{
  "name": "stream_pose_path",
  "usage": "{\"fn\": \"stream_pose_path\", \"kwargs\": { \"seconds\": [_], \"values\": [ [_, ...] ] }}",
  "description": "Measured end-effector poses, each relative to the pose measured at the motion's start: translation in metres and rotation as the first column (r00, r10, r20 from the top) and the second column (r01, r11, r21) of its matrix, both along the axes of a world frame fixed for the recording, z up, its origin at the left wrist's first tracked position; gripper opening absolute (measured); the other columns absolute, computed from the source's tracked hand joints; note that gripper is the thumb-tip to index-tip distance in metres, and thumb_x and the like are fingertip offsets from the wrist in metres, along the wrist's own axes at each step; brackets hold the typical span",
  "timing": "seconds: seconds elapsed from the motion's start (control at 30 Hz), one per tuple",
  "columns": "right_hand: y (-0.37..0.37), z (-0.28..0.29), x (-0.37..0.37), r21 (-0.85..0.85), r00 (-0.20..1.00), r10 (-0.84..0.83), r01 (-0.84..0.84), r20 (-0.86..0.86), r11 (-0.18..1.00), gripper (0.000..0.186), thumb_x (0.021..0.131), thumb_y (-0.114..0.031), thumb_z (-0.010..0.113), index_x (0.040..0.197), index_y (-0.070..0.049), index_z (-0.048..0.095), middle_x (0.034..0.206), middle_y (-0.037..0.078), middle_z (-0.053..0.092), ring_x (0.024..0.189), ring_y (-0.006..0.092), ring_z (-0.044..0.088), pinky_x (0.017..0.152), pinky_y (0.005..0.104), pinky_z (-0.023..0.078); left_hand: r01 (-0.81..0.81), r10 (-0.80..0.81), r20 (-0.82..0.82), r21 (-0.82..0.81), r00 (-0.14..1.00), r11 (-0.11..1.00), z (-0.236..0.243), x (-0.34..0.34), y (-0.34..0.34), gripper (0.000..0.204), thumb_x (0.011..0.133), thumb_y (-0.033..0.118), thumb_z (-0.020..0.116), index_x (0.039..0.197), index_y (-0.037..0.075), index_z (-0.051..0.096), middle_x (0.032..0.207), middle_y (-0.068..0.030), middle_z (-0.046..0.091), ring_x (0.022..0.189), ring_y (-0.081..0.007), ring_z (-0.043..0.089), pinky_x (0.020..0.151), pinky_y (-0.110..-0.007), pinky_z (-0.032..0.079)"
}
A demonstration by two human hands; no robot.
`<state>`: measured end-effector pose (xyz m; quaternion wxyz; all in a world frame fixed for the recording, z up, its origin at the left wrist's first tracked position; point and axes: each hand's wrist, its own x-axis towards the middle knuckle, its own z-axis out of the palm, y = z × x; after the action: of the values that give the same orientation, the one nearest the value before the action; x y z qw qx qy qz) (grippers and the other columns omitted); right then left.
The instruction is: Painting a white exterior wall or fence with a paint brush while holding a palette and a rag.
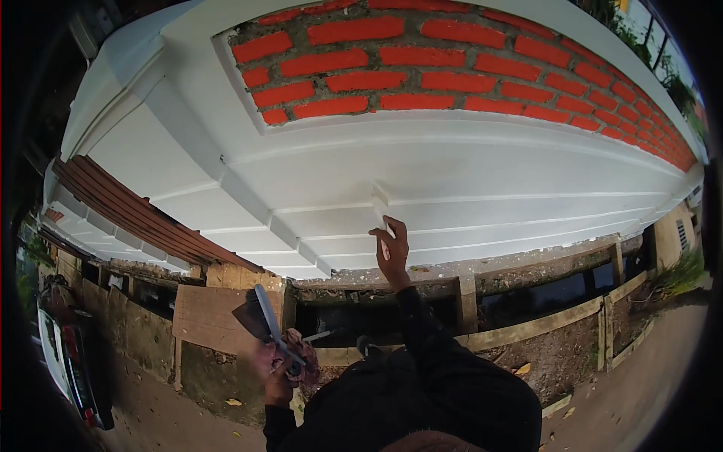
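Note:
My right hand is raised to the white wall, its fingers closed round the handle of a paintbrush. The brush's tip touches the wall by a raised horizontal line, where a faint greyish patch shows. Lower down on the left, my left hand grips a crumpled pinkish rag together with a long grey, curved thing that has a dark flat part beside it. Its exact kind I cannot make out. A thin pale stick juts out near the rag.
Above the white band runs an orange-red brick panel. An open drain with concrete cross-pieces lies along the wall's foot, and a brown board covers part of it. A brown slatted gate and a parked car are at left.

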<state>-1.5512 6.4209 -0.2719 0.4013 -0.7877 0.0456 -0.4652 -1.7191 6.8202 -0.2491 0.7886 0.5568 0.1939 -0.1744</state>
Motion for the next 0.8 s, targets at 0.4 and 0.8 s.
{"fn": "stream_pose_path", "kwargs": {
  "seconds": [0.4, 0.8],
  "values": [
    [0.050, 0.007, 0.057, 0.079, 0.998, 0.027, -0.032, 0.064, 0.996, 0.019, 0.078, 0.004, 0.069, 0.087, -0.013, 0.071, 0.110, 0.014, 0.056, 0.106, 0.0332, 0.059, 0.086, 0.0394, 0.051, -0.037, 0.034, -0.093, -0.031, 0.995, 0.999, 0.019, -0.004, 0.006, 0.043, 0.084, 0.010, 0.065, 0.126, 0.007, 0.053, 0.113, -0.0059, 0.062, 0.103, -0.0219, 0.063, 0.087, -0.037, 0.053],
    [-0.026, 0.023, 0.039, 0.038, 0.991, -0.105, 0.102, 0.087, 0.994, 0.018, 0.080, 0.006, 0.068, 0.087, -0.011, 0.070, 0.106, 0.011, 0.063, 0.092, 0.0263, 0.066, 0.072, 0.0329, 0.053, -0.085, 0.084, -0.032, -0.041, 0.996, 0.996, 0.021, 0.003, 0.026, 0.041, 0.085, 0.009, 0.064, 0.125, 0.006, 0.056, 0.114, -0.0049, 0.063, 0.105, -0.0205, 0.062, 0.090, -0.036, 0.051]
  ]
}}
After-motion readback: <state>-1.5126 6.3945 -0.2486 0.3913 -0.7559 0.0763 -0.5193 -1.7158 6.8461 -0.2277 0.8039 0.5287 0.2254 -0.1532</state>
